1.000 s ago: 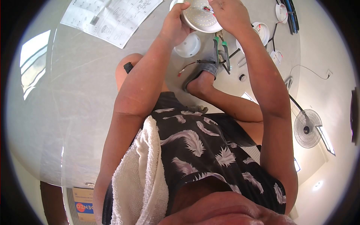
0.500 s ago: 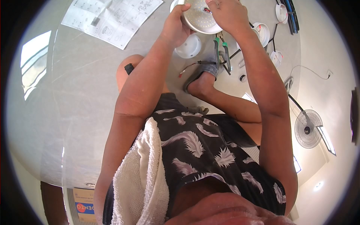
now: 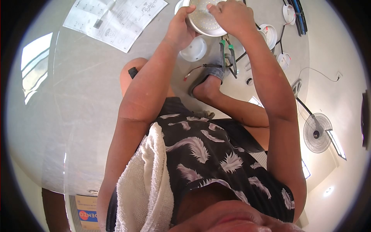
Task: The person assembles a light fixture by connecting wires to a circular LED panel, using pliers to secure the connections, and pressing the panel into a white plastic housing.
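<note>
Bright daylight (edges curved, black).

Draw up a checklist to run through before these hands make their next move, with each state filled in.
1. White disc steadied: ok; the left hand holds it by the rim, thumb on top.
2. Spot under the right hand sound: cannot tell; the hand covers it.
3. Disc's far edge in view: not ok; the frame cuts it off.
4. Pliers out of both hands: ok; they lie just below the disc in view.
5. Cable near the foot joined at its red-tipped end: not ok; that end lies free.
</note>
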The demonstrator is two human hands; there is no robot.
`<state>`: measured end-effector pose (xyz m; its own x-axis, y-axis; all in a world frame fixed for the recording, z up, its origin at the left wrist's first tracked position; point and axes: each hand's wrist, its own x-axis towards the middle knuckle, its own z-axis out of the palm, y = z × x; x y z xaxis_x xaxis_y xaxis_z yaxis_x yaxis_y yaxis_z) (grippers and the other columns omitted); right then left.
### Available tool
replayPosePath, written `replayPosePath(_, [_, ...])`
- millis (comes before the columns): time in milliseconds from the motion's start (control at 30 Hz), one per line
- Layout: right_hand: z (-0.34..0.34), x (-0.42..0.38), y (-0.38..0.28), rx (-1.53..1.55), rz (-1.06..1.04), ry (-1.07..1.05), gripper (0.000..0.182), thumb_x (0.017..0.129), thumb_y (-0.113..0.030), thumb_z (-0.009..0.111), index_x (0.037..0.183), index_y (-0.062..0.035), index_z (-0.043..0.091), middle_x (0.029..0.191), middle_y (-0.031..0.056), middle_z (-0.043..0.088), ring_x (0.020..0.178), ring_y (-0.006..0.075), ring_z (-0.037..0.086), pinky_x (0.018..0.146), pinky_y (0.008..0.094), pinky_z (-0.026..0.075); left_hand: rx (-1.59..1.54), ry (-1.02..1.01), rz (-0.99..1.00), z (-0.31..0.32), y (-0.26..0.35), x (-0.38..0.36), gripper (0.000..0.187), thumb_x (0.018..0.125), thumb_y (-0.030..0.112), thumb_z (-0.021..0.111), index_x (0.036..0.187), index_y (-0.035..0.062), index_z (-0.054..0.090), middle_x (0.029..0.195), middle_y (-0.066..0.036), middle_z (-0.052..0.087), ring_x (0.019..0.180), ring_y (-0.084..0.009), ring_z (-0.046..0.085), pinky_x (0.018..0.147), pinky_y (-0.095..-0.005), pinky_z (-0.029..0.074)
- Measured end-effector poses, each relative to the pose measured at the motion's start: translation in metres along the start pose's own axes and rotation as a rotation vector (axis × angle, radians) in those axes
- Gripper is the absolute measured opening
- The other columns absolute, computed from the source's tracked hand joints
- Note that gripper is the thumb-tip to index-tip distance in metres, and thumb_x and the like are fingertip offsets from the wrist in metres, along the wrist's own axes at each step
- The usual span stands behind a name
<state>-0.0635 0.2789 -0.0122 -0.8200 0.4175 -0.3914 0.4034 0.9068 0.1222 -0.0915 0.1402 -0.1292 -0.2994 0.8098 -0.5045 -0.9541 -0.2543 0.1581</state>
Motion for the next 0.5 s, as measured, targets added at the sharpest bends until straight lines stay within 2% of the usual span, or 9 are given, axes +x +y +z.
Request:
replayPosePath(67, [0.003,0.004,0.000,-0.011,-0.010,-0.007,0.042,0.093,-0.040,0.062,0.091,-0.0021,0.079,0.092,0.0226,0.073,0.094,0.0397,0.069,0.087,0.0513,0.052,0.008,0.002,-0.003,0.003,0.003,-0.004,0.071,0.094,0.043,0.056,0.151,0.0032,0.041,0.142,-0.018,0.058,0.128,-0.0343,0.059,0.109,-0.0538,0.047])
replayPosePath(133, [0.004,0.005,-0.001,-0.020,-0.018,-0.017,0.042,0.090,-0.041,0.065,0.091,-0.0023,0.079,0.092,0.0222,0.073,0.095,0.0390,0.069,0.087,0.0509,0.053,0.026,0.033,0.002,0.020,0.014,-0.017,0.055,0.100,0.037,0.053,0.143,0.0037,0.049,0.135,-0.012,0.063,0.126,-0.0270,0.060,0.109,-0.0483,0.045])
replayPosePath(167, [0.003,0.006,-0.001,0.004,-0.014,-0.027,0.039,0.088,-0.040,0.067,0.090,-0.0026,0.079,0.092,0.0220,0.073,0.095,0.0392,0.069,0.086,0.0502,0.054,0.027,0.033,0.003,0.021,0.014,-0.016,0.055,0.100,0.037,0.053,0.143,0.0037,0.049,0.135,-0.012,0.063,0.126,-0.0270,0.060,0.109,-0.0483,0.045])
replayPosePath(267, [-0.004,0.006,-0.003,0.074,0.005,-0.046,0.033,0.084,-0.035,0.071,0.088,-0.0030,0.078,0.092,0.0216,0.073,0.094,0.0397,0.069,0.085,0.0490,0.055,0.056,0.040,-0.001,0.016,0.011,-0.012,0.056,0.100,0.038,0.049,0.145,0.0046,0.049,0.140,-0.012,0.062,0.128,-0.0277,0.061,0.112,-0.0483,0.044])
replayPosePath(333, [-0.002,0.004,-0.002,0.120,0.020,-0.058,0.030,0.082,-0.032,0.072,0.087,-0.0031,0.078,0.092,0.0215,0.072,0.094,0.0400,0.069,0.084,0.0486,0.055,0.003,-0.002,0.015,0.001,0.000,0.001,0.071,0.094,0.044,0.057,0.151,0.0036,0.041,0.142,-0.018,0.057,0.128,-0.0339,0.059,0.109,-0.0535,0.047])
replayPosePath(400, [0.010,0.005,0.006,0.172,-0.043,0.105,0.024,0.080,-0.026,0.071,0.082,-0.0026,0.076,0.090,0.0214,0.071,0.092,0.0403,0.067,0.084,0.0491,0.054,-0.006,-0.013,0.000,-0.005,-0.002,0.003,0.071,0.094,0.044,0.057,0.151,0.0038,0.041,0.142,-0.018,0.058,0.128,-0.0337,0.059,0.109,-0.0534,0.047])
replayPosePath(500, [0.024,0.007,0.014,0.151,-0.091,0.217,0.022,0.079,-0.023,0.069,0.080,-0.0014,0.073,0.088,0.0213,0.070,0.090,0.0393,0.066,0.082,0.0500,0.054,-0.006,-0.023,0.002,-0.005,-0.003,0.001,0.072,0.093,0.044,0.058,0.151,0.0041,0.041,0.142,-0.018,0.058,0.128,-0.0335,0.059,0.109,-0.0533,0.047])
